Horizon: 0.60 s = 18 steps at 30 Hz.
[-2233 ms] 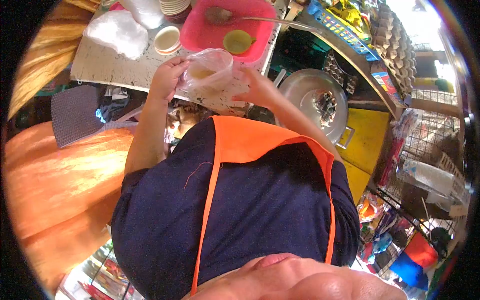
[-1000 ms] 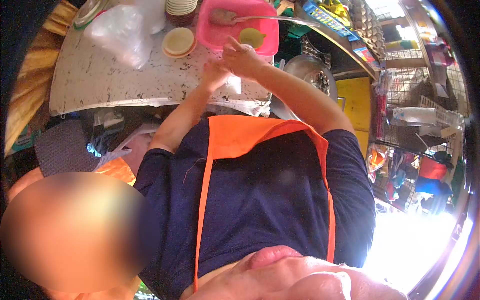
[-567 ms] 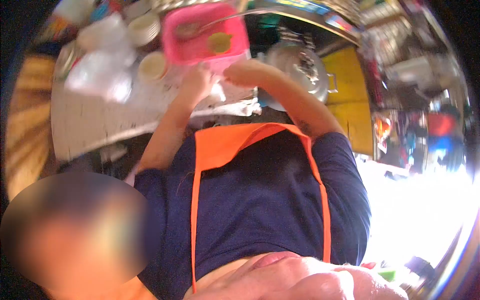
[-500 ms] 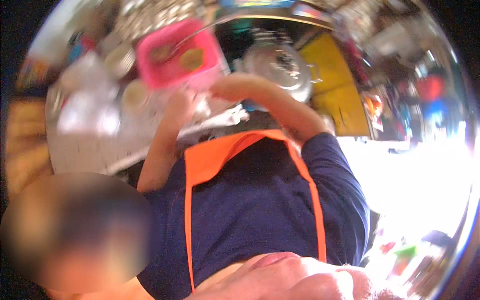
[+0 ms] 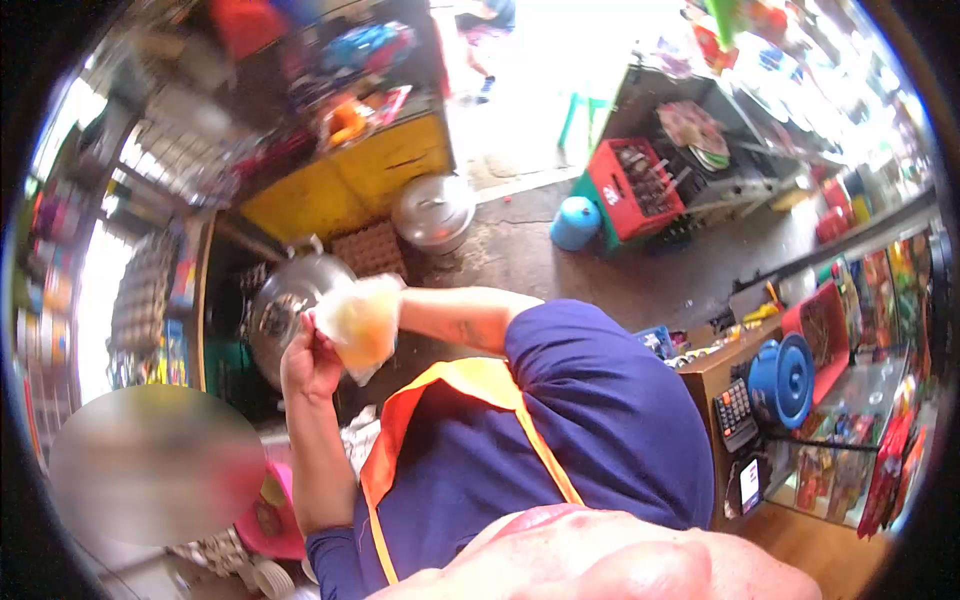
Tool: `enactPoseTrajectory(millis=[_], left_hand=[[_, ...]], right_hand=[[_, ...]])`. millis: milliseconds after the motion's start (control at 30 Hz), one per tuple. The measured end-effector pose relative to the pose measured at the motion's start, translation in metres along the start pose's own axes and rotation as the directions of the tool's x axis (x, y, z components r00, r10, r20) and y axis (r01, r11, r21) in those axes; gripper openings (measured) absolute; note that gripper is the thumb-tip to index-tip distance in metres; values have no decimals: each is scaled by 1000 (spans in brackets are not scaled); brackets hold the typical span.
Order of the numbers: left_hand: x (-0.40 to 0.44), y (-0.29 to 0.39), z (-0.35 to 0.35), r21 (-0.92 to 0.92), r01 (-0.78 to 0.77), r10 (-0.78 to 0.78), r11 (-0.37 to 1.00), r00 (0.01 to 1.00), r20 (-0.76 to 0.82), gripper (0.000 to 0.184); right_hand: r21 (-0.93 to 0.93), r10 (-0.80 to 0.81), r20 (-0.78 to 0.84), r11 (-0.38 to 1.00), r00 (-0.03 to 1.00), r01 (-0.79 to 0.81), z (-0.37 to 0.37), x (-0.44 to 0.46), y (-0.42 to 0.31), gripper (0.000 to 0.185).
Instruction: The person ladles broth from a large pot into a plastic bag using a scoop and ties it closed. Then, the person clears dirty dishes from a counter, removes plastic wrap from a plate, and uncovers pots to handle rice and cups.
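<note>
A clear plastic bag (image 5: pixel 366 325) with pale yellowish contents hangs in front of my body, left of centre. My left hand (image 5: pixel 314 362) is closed on the bag's left side, fingers pinched near its edge. From the right, my right forearm reaches up to the bag. Most of my right hand is behind the bag, so its fingers are hidden. Beyond the hands, a wide metal pan (image 5: pixel 268 335) stands at the left. The pink basin (image 5: pixel 290 540) is at the lower left, partly cut off by my left arm and a blurred patch.
A lidded metal pot (image 5: pixel 433 212) stands on the floor by a yellow panel (image 5: pixel 350 180). Further right are a blue container (image 5: pixel 575 222) and a red crate (image 5: pixel 632 192) of bottles. A counter at the right holds a calculator (image 5: pixel 735 413) and a blue lidded bucket (image 5: pixel 783 380).
The view has swung from the table toward the floor and the right-hand counter. The pink basin has shifted to the lower left. The bag is now raised, with its yellowish contents showing.
</note>
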<state>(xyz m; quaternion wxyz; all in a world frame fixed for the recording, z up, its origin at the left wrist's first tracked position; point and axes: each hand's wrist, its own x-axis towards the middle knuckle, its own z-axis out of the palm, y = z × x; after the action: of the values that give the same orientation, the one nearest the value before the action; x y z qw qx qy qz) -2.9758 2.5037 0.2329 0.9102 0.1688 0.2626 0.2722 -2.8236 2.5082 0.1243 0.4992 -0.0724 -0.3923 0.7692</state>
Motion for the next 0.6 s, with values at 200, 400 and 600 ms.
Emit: enactPoseTrajectory(millis=[200,400,600], left_hand=[[119,-115,76,5,226,-222,974,959,-177,11],[222,-237,104,257,437,-360,862,885,-296,7],[273,-303,170,856,33,-391,517,898,202,7]], right_hand=[[302,-39,-556,921,830,245,26,-167,-35,21],[-691,-600,-721,585,348,-425,52,-279,-127,20],[-359,-857,-438,-108,270,-927,17,-355,-171,18]])
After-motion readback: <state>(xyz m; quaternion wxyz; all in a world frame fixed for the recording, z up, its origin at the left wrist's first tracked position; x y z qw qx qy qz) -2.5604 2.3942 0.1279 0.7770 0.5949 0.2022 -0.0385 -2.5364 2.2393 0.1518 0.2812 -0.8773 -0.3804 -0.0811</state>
